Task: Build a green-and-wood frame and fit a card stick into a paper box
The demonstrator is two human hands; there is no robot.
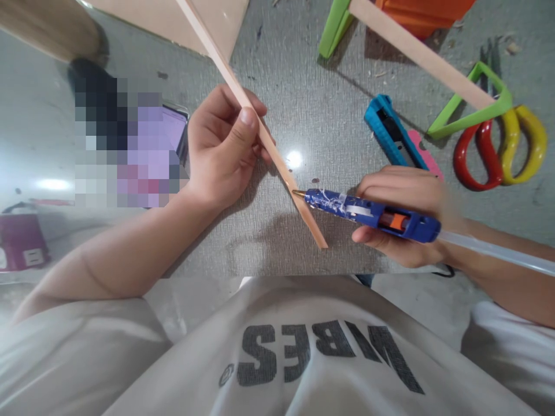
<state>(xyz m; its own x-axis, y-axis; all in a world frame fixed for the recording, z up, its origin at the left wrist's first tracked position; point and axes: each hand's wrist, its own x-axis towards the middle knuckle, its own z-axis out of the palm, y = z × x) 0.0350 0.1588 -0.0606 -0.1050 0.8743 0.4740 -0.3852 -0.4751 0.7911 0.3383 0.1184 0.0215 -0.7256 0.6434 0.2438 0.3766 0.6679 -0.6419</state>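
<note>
My left hand [229, 144] pinches a long, thin wooden strip [277, 156] between thumb and fingers. The strip slants from the top edge down toward the table's front edge. My right hand [399, 214] is wrapped round a blue glue gun [368, 212], with a clear glue stick [498, 251] coming out of its rear. The gun's metal nozzle touches the strip below my left hand, or is very close to it.
On the grey table [260, 231] are a blue cutter [396, 136], red and yellow scissors [479, 156], a wooden strip with green triangular ends [425, 58], an orange object [422, 14], a phone [173, 127] and a board [182, 20]. A purple box [21, 240] stands left.
</note>
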